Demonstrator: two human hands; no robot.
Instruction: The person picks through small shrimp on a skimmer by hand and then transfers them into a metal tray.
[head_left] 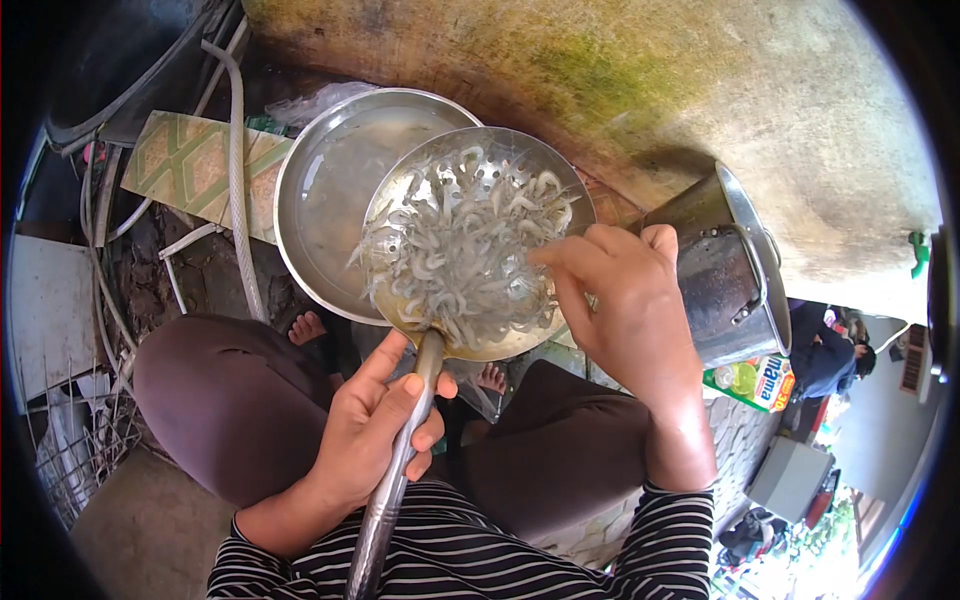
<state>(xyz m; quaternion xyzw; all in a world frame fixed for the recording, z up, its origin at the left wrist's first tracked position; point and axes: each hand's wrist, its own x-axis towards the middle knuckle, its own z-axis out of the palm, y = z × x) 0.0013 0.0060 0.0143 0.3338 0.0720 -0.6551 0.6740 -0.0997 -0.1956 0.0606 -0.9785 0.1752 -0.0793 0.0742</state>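
Observation:
A wide perforated metal skimmer [535, 345] holds a heap of small grey shrimp [450, 250]. My left hand [375, 430] is wrapped round its long metal handle [400, 470], just below the bowl. At the right side of the heap is my right hand [620, 300], its thumb and forefinger brought together at the shrimp; what lies between the fingertips is too small to make out. Behind and left of the skimmer, partly covered by it, sits a round metal basin [290, 215] with cloudy water in it.
A metal pot [710, 280] lies tilted at the right, beside a green packet [750, 382]. A pale hose [238, 180] runs past a patterned tile [190, 165] at the left. A stained wall [620, 90] stands behind. Another person [830, 355] is far right.

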